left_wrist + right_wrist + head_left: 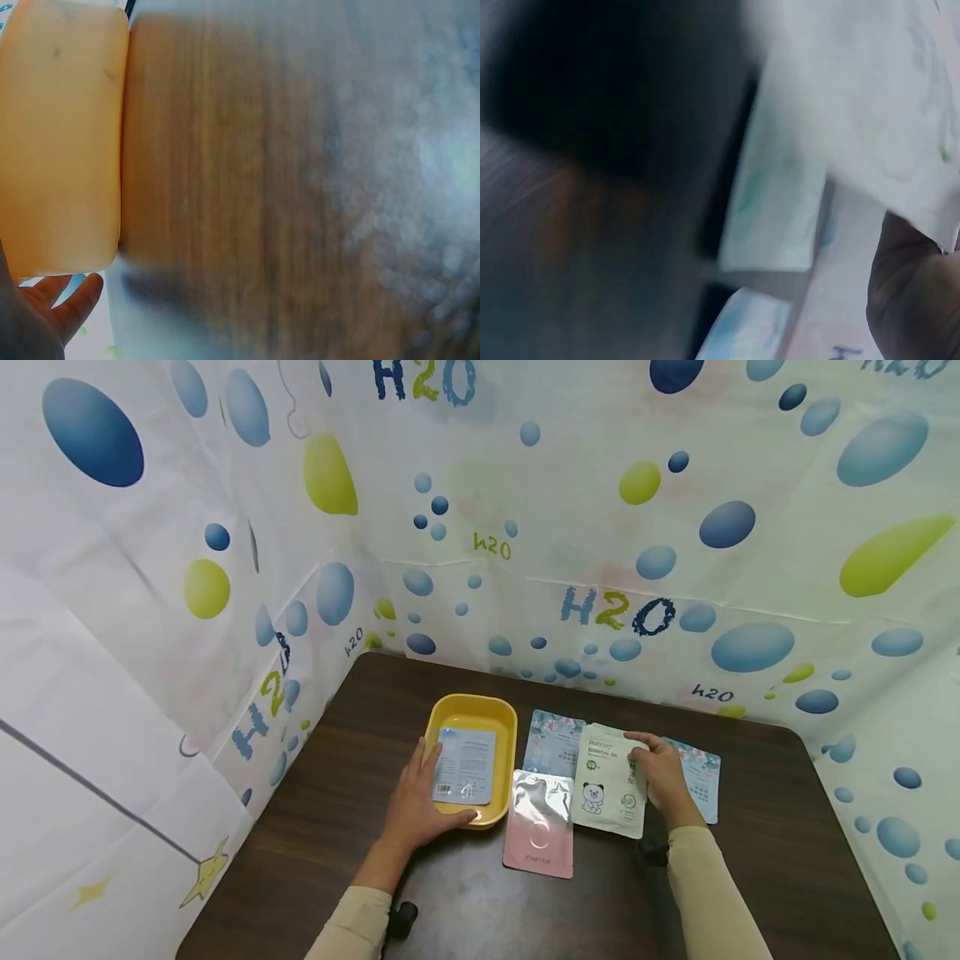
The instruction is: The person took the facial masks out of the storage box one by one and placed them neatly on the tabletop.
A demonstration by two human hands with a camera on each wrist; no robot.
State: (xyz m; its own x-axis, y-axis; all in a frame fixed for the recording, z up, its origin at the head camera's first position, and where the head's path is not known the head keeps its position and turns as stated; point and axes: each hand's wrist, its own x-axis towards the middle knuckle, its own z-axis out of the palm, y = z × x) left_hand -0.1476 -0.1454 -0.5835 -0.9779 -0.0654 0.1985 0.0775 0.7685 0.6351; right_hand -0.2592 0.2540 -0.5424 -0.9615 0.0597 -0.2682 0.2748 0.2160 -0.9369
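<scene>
My left hand (414,810) lies at the near left corner of a yellow tray (507,727), fingers spread along its left side and thumb at its near rim. A light blue sheet mask packet (467,767) is inside the tray. In the left wrist view, the fingers (79,306) show past the end of the tray (64,142). My right hand (663,777) pinches the upper right edge of a cream sheet mask packet (603,777) with a bear drawing. Close up in the right wrist view, that packet (870,97) is blurred, with the thumb (904,277) at its edge.
A pink and silver packet (538,835) lies right of the tray, below a blue floral packet (553,739). Another blue floral packet (701,777) lies partly behind the right hand. Everything rests on a dark wooden table (300,860) against a patterned curtain (487,635).
</scene>
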